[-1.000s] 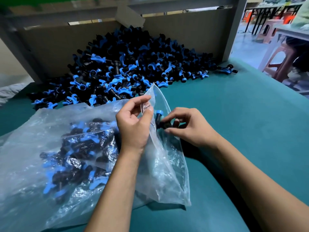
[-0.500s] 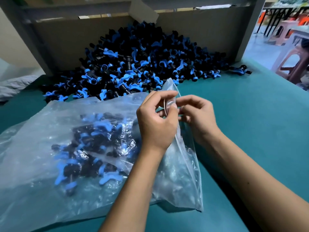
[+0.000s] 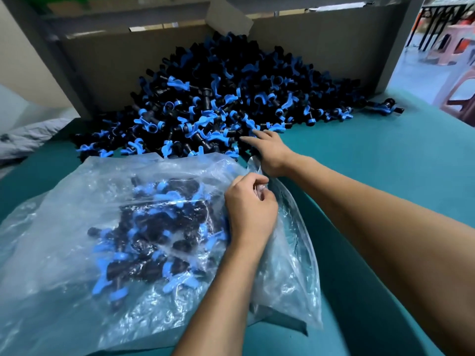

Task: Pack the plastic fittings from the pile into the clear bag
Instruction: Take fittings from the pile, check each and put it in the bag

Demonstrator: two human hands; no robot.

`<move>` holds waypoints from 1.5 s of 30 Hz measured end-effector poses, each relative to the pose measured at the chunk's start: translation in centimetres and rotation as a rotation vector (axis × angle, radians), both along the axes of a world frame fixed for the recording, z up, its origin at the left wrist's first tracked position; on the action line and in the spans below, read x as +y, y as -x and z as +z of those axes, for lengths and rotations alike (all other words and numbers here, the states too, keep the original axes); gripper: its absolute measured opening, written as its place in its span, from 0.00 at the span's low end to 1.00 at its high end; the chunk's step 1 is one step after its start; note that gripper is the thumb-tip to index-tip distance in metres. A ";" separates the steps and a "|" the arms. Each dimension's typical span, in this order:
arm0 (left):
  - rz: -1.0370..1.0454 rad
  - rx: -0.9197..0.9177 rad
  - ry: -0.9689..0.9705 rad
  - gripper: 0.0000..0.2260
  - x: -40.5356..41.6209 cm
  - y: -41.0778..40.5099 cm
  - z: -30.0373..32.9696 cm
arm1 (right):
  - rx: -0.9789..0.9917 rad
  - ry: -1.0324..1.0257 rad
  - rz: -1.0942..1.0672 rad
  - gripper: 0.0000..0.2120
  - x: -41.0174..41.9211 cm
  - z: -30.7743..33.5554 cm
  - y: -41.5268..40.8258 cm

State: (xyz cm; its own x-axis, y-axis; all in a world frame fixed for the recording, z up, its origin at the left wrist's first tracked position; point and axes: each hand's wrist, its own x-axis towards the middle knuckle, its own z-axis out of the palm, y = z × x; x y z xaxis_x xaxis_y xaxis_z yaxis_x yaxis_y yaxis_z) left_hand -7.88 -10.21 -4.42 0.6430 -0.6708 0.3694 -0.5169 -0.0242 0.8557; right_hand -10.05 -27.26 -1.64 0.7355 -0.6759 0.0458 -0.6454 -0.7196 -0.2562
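Observation:
A big pile of black and blue plastic fittings point(image 3: 218, 98) lies against a cardboard wall at the back of the teal table. In front of it lies the clear bag point(image 3: 77, 227), with several fittings point(image 3: 154, 235) inside. My left hand point(image 3: 250, 209) grips the bag's mouth edge at the bag's right side. My right hand point(image 3: 270, 150) reaches out to the pile's front edge with fingers extended, its fingertips touching the fittings there. I see nothing held in it.
A cardboard wall point(image 3: 102, 68) and grey frame post point(image 3: 395, 42) back the pile. A stray fitting point(image 3: 385, 109) lies at the pile's right end. Pink plastic stools point(image 3: 457, 88) stand on the floor beyond the table's right edge. Crumpled plastic point(image 3: 28, 137) lies far left.
My right hand left the bag's mouth and moved forward to the pile. My left hand kept its grip on the bag's edge and lowered it.

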 end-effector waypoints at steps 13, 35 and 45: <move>-0.020 0.003 0.022 0.06 0.3 -0.1 0.1 | -0.405 0.107 -0.265 0.12 2.1 -1.0 8.8; -0.453 0.537 0.001 0.08 0.6 -0.8 0.3 | -1.344 -1.291 0.233 0.20 7.8 -2.1 13.0; -0.332 0.703 0.158 0.03 0.3 -0.1 0.4 | -1.375 -1.021 -0.131 0.13 9.0 -2.5 12.2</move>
State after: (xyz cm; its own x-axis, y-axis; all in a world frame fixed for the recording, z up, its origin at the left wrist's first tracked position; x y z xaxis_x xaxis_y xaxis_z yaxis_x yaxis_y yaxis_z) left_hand -7.80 -9.87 -3.99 0.5363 -0.8420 0.0582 0.1871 0.1859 0.9646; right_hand -22.20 -18.31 -4.19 0.4690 -0.8783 0.0933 0.3876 0.1097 -0.9153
